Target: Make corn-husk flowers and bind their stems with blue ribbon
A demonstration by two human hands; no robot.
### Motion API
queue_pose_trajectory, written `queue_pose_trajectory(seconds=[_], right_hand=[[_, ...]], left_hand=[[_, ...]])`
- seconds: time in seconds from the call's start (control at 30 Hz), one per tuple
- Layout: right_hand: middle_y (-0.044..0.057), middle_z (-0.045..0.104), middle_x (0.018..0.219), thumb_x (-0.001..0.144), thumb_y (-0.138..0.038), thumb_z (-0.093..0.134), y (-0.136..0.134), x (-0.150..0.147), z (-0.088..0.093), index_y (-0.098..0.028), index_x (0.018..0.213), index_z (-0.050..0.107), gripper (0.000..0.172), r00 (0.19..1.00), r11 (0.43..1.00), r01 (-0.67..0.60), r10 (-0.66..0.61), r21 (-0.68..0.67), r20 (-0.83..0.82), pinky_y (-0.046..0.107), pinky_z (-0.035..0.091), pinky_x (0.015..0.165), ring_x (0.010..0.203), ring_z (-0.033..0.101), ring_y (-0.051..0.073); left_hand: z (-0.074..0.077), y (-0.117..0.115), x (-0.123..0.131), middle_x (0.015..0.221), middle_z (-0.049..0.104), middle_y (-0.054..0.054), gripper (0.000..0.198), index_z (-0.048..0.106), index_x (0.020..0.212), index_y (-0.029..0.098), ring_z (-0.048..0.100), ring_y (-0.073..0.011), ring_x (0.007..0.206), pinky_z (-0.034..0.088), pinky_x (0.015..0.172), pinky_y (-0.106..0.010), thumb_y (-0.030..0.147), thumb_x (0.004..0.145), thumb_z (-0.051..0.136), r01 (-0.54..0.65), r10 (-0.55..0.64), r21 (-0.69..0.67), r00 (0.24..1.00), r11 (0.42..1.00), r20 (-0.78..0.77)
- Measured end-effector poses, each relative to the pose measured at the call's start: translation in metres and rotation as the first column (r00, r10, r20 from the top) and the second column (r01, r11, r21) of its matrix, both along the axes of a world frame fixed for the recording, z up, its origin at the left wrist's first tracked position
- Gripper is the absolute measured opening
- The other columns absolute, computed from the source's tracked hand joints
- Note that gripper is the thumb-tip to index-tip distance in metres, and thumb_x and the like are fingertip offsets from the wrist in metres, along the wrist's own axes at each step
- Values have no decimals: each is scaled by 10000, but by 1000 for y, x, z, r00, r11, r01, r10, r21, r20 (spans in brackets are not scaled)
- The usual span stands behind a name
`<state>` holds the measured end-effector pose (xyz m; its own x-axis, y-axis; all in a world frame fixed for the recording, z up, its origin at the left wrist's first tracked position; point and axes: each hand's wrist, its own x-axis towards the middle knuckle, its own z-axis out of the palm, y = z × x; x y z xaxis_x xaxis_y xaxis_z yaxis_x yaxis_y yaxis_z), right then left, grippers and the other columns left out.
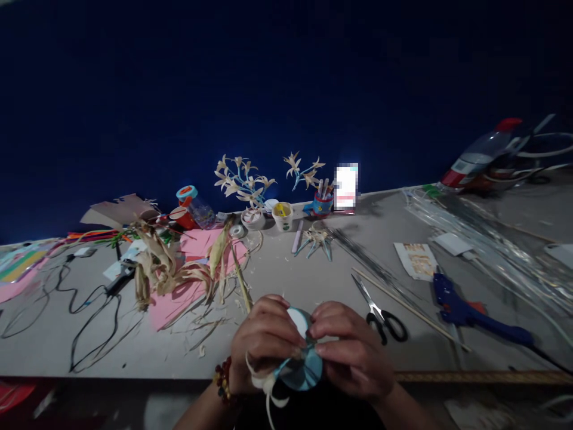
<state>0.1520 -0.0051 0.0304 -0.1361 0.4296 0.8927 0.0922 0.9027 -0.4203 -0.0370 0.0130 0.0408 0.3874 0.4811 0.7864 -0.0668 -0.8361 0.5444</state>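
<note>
My two hands meet above the table's front edge with their fingers closed. In my left hand (264,337) is a pale corn-husk flower (264,382), its thin petals hanging below the fingers. My right hand (351,346) pinches light-blue tape (307,370) at the fingertips, close to the left fingers. A round white piece with a blue rim (298,321) shows between the hands; whether it belongs to the same roll I cannot tell. The fingers hide the flower's stem. Black-handled scissors (379,313) lie just beyond my right hand.
Dried corn husks (156,263) and pink paper (172,304) lie at left. Finished husk flowers (244,179) stand at the back beside a cup (283,218). On the right are a blue glue gun (474,313), a thin stick (412,307), wires (362,257) and a tilted bottle (481,152).
</note>
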Motion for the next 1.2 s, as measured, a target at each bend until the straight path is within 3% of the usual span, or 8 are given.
queue_pose_trajectory(seconds=[0.2, 0.43, 0.6, 0.93, 1.2], right_hand=[[79, 675, 820, 913, -202, 533, 1, -3, 2, -187, 1060, 622, 172, 999, 999, 32, -32, 12, 14, 349, 570, 684, 749, 639, 181], [81, 689, 906, 893, -144, 549, -2, -2, -8, -184, 1012, 668, 173, 992, 993, 102, -107, 63, 68, 374, 578, 738, 819, 648, 177], [51, 669, 923, 815, -81, 636, -5, -4, -9, -190, 854, 685, 126, 976, 968, 213, -216, 136, 10, 355, 591, 740, 832, 630, 165], [53, 648, 880, 782, -38, 651, -9, -8, -4, -192, 845, 699, 174, 958, 951, 280, -286, 133, 31, 354, 592, 719, 807, 610, 178], [72, 640, 912, 804, -86, 601, -13, -2, -13, -191, 969, 682, 211, 943, 948, 295, -309, 121, 124, 383, 587, 733, 847, 601, 200]], left_hand=[[-7, 3, 0, 750, 729, -24, 121, 670, 964, 267, 634, -195, 805, 478, 894, -429, 340, 908, 591, -3, 4, -34, 1000, 999, 30], [-4, -1, 4, 796, 719, -38, 108, 654, 980, 232, 616, -197, 808, 479, 882, -459, 275, 884, 630, 7, -1, -80, 998, 997, 69], [-2, -9, 12, 797, 696, -30, 50, 645, 909, 226, 610, -196, 794, 468, 869, -467, 217, 859, 640, 12, 30, -258, 987, 966, 160], [-16, -29, 27, 819, 629, -38, 33, 624, 836, 209, 567, -216, 882, 446, 879, -418, 225, 864, 620, -55, 265, -598, 926, 799, 269], [-13, -32, 36, 859, 589, -23, 74, 613, 814, 197, 579, -181, 865, 475, 788, -323, 200, 815, 687, 146, 286, -770, 873, 621, 396]])
